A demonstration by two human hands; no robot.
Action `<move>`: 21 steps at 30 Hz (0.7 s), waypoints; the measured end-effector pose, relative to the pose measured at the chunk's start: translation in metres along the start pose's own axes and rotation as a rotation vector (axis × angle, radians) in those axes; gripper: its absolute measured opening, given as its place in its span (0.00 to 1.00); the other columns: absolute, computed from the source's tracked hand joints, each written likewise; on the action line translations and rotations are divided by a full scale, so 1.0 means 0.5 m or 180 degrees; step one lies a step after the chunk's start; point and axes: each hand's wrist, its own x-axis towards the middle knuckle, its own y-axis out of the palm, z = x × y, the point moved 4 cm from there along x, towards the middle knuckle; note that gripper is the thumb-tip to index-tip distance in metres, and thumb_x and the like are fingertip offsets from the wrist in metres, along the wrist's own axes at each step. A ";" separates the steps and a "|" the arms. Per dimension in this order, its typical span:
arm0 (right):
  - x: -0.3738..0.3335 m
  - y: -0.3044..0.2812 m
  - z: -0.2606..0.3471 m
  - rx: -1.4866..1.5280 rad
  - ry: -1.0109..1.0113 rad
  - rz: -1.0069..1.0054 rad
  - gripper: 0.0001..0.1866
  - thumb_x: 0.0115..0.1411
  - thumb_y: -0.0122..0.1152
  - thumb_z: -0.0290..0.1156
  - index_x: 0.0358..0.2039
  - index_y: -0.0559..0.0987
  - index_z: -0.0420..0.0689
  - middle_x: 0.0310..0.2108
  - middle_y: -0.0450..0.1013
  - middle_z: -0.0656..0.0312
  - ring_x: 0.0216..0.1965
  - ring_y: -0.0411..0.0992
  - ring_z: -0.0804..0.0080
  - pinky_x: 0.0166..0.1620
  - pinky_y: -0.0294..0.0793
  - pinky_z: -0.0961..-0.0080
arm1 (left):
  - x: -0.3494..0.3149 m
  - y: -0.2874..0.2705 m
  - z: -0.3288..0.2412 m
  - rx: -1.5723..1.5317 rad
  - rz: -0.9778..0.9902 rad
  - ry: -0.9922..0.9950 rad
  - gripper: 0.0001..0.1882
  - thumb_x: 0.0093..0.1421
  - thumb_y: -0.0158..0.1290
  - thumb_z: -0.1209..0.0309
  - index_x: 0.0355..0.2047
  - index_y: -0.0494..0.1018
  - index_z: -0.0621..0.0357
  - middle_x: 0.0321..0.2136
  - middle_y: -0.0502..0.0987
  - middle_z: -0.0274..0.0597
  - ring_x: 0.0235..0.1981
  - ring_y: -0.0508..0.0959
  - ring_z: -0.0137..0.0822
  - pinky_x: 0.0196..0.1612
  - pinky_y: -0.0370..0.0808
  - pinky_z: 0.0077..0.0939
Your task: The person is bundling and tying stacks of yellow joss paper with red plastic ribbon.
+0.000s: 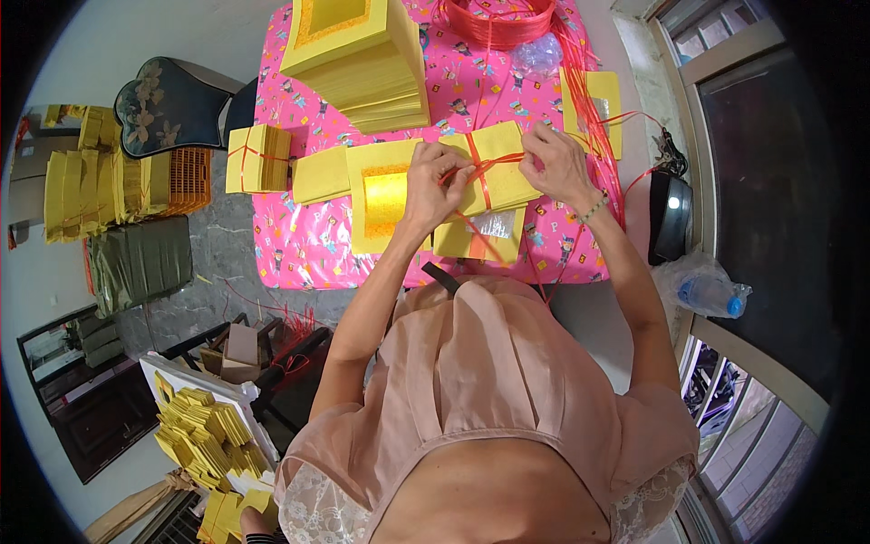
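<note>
A stack of yellow paper lies near the table's front edge, with red plastic string crossed around it. My left hand is closed over the stack's left part, pinching the string by the crossing. My right hand is closed at the stack's right end, and a strand runs taut from the crossing into its fingers. Under the bundle, a yellow sheet with a silver patch sticks out toward me. To the left lies a yellow sheet with a shiny gold square, partly hidden by my left hand.
A tall yellow paper stack stands at the back of the pink patterned table. Left of my hands sits a tied bundle. A red string coil lies far back, its strands trailing right. A bottle in plastic is by the window.
</note>
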 end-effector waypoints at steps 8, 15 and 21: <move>0.004 0.002 0.005 -0.0026 0.0075 0.0027 0.06 0.48 0.57 0.23 0.26 0.70 0.41 0.24 0.64 0.57 0.24 0.68 0.56 0.28 0.67 0.63 | -0.014 -0.006 0.003 0.0005 -0.0004 -0.0032 0.05 0.49 0.61 0.78 0.29 0.81 0.61 0.30 0.78 0.43 0.37 0.73 0.42 0.42 0.72 0.34; -0.027 0.004 -0.031 0.0830 0.1098 0.0313 0.10 0.60 0.59 0.29 0.41 0.74 0.41 0.36 0.73 0.59 0.36 0.76 0.69 0.39 0.74 0.73 | -0.064 -0.046 -0.003 0.0207 -0.0533 -0.0055 0.22 0.56 0.59 0.72 0.52 0.74 0.57 0.53 0.70 0.51 0.56 0.67 0.48 0.58 0.65 0.37; -0.070 0.082 -0.024 0.2890 0.2102 0.0785 0.23 0.67 0.55 0.37 0.57 0.67 0.38 0.50 0.71 0.56 0.52 0.69 0.71 0.53 0.69 0.74 | -0.135 0.010 0.138 -0.2445 -0.0496 -0.2664 0.45 0.64 0.49 0.47 0.70 0.43 0.57 0.68 0.51 0.49 0.68 0.52 0.44 0.68 0.50 0.38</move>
